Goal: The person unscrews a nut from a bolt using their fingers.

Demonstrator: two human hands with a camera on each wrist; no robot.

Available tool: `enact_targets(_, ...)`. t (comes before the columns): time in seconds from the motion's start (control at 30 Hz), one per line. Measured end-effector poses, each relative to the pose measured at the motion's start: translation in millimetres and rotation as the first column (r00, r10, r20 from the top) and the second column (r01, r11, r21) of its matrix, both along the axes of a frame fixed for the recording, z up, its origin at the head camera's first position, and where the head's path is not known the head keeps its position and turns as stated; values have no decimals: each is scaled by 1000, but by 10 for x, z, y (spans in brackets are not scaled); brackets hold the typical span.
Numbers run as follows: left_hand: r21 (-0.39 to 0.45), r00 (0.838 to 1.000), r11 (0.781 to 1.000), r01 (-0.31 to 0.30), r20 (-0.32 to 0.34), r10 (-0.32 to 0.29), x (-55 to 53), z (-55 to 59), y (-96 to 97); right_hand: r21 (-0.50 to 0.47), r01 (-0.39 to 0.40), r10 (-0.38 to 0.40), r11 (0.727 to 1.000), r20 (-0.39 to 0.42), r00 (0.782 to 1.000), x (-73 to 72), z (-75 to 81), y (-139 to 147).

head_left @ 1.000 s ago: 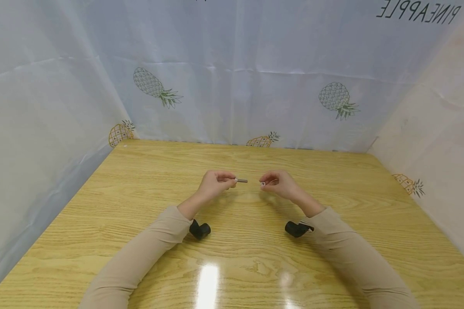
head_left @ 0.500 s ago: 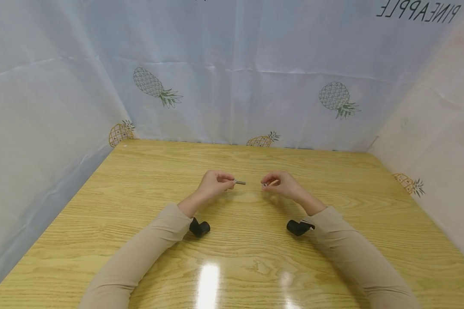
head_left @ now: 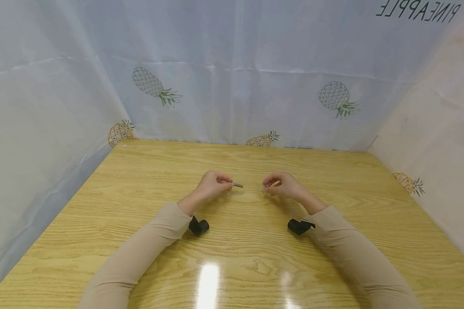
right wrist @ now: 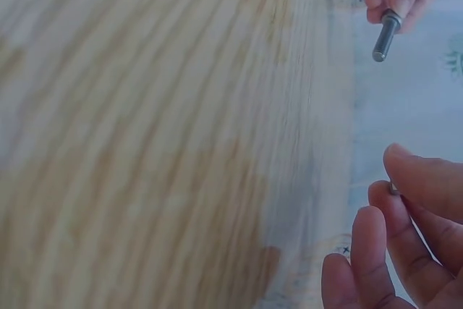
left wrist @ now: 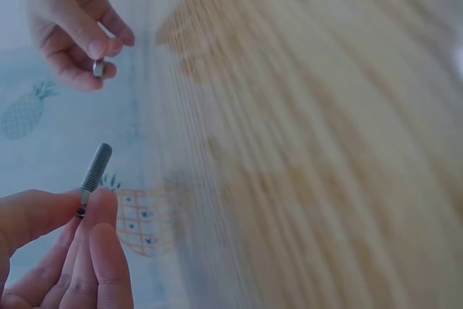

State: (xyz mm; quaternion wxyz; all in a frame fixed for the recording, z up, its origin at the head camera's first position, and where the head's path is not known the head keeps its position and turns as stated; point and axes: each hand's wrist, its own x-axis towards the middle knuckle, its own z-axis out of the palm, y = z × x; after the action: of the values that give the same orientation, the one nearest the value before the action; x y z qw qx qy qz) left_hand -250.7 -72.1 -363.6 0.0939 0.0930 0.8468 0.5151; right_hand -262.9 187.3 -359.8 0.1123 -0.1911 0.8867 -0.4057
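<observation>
My left hand pinches a metal bolt by its head end between thumb and fingertips. The threaded shank points toward the other hand, as the left wrist view shows. Across a short gap, my right hand pinches a small metal nut between thumb and forefinger. Mostly covered by the fingertips, the nut shows only an edge in the right wrist view. Bolt and nut are apart, both held above the table.
A wood-grain table lies under both arms. White curtains with pineapple prints enclose its back and sides. Black wrist-camera mounts stick out below both sleeves.
The bolt has shifted slightly left and its tip has swung toward the person. The right hand with the nut has edged to the right, so the gap is a little wider.
</observation>
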Motion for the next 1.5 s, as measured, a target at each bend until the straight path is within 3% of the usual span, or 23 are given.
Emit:
enact_targets(0.8,-52,997,998,26,80,-22,-47,-4,-12,64,4,-10,998,88,996,12,-1,-3)
enact_targets(1.13,-118,998,991,61,41,-57,-48,9,-29,75,9,-16,997,95,995,0,-13,-4)
enact_targets(1.5,-206,996,975,84,44,-76,-58,2,-32,98,-3,-2,995,57,998,12,-9,-5)
